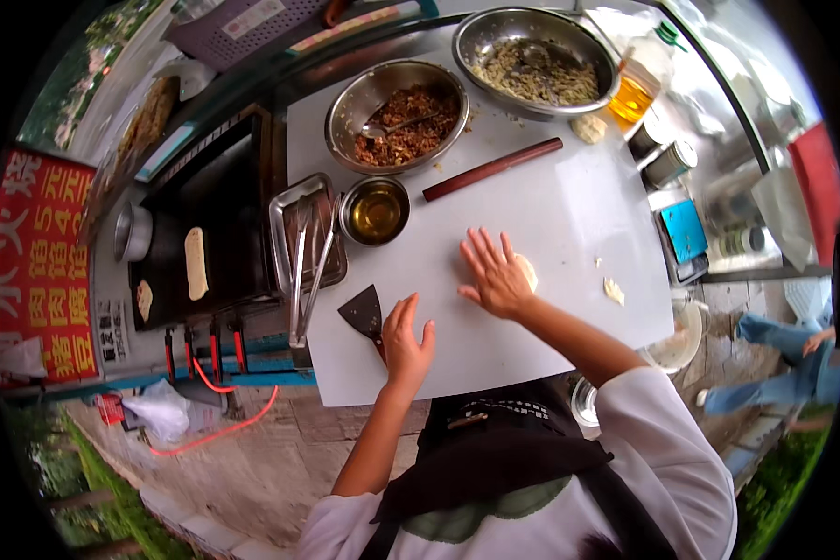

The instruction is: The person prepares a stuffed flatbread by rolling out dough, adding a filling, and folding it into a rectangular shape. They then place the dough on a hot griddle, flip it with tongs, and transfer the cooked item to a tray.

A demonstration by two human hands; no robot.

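My right hand (493,273) lies palm down, fingers spread, over the white work board (567,224). A piece of pale dough (526,271) shows from under its right side. My left hand (407,343) is held loosely near the front edge, thumb apart from the fingers, with nothing seen in it. Beside it lies a scraper with a dark, wide blade (362,311); my hand hides part of its handle, and whether they touch is unclear. Beyond my hands rests a dark red wooden rolling pin (493,169). Small dough scraps (613,291) lie to the right.
Behind stand steel bowls of reddish filling (409,129) and pale chopped filling (539,70). An oil bowl (374,211) adjoins a steel tray (280,210) with tongs (299,273). Flat dough (196,262) sits on the left griddle (231,231). A scale (684,234) stands right.
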